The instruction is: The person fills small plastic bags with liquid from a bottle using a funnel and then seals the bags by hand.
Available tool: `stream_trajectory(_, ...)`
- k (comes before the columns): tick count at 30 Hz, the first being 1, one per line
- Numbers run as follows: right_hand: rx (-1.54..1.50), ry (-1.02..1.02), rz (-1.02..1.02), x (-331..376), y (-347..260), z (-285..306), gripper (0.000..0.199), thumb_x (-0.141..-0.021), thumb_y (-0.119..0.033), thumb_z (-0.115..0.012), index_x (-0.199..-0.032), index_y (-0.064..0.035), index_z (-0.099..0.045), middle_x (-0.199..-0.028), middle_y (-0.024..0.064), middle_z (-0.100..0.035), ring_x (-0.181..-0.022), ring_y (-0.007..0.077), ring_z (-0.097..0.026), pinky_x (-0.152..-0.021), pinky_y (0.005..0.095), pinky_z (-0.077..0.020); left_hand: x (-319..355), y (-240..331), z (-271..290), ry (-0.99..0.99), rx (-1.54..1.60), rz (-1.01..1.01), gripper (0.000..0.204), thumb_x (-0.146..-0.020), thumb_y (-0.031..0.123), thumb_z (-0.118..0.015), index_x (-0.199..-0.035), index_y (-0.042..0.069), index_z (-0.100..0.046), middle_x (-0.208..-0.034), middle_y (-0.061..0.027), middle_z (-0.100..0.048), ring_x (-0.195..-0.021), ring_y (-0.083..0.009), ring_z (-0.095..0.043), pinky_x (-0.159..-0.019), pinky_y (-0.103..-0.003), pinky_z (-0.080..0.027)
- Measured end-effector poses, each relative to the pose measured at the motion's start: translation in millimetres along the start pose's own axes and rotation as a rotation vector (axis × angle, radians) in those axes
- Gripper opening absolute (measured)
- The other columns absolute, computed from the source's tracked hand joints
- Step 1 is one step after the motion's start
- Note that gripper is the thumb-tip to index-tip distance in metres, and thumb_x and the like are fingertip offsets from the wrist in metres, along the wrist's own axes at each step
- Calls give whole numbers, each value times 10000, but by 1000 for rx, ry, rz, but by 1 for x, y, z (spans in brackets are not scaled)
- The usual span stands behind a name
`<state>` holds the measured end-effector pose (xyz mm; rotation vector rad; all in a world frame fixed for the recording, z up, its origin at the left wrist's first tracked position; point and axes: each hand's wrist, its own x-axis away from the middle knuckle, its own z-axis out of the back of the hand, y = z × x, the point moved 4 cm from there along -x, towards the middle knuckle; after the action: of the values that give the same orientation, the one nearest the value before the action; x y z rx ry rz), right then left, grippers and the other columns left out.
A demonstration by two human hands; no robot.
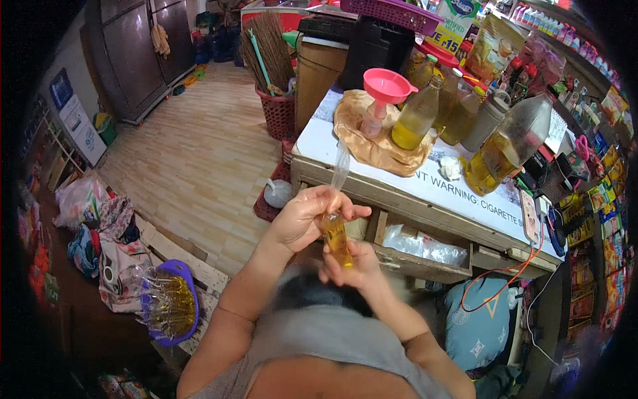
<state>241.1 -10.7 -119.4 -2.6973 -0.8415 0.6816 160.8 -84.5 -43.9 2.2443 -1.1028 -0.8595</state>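
Just in front of my body I hold a small clear plastic bag of yellow oil point(337, 241). My left hand point(299, 216) pinches its neck, and the clear top of the bag sticks up past those fingers. Lower down, my right hand point(359, 265) is wrapped round the filled part. Beyond my hands, on the table point(475, 199), a pink funnel point(387, 85) stands in a small container on a crumpled brown sheet point(355, 123). Beside it are a glass bottle part full of oil point(413, 120), several more bottles, and a large clear bottle of oil point(508, 149).
Below the tabletop, an open drawer point(425, 266) holds clear plastic bags point(422, 245). At my left, a purple basin point(193, 306) with several oil-filled bags sits on a wooden bench point(166, 243). An orange cord point(495, 269) hangs off the table's right end above a blue cushion point(475, 326).
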Motion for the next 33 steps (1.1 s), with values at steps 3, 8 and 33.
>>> stream_trajectory(3,417,506,182,-6,-7,-13,370,-860,-225,-592,-1126,5,-481,-908,116,-604,-880,209,-609,-796,342,-488,0,2,7,106,-147,-105,267,-944,176,-455,-704,60,-472,-826,-115,-596,-1075,-308,-563,-937,-388,-421)
stream_trajectory(8,978,788,577,-11,-13,-16,250,-832,-171,-633,-976,-31,-485,-914,128,-610,-772,210,-608,-715,333,-499,0,2,13,261,-276,-188,228,-921,136,-487,-706,63,-464,-815,-110,-575,-1043,-337,-573,-904,-404,-447)
stream_trajectory(33,2744,481,938,9,-50,-109,394,-762,-125,-635,-1150,-175,-589,-1337,168,-428,-1273,358,-339,-1015,507,-259,9,-12,-2,158,-476,172,219,-945,152,-441,-791,23,-530,-737,-52,-563,-653,-147,-575,-639,-267,-473)
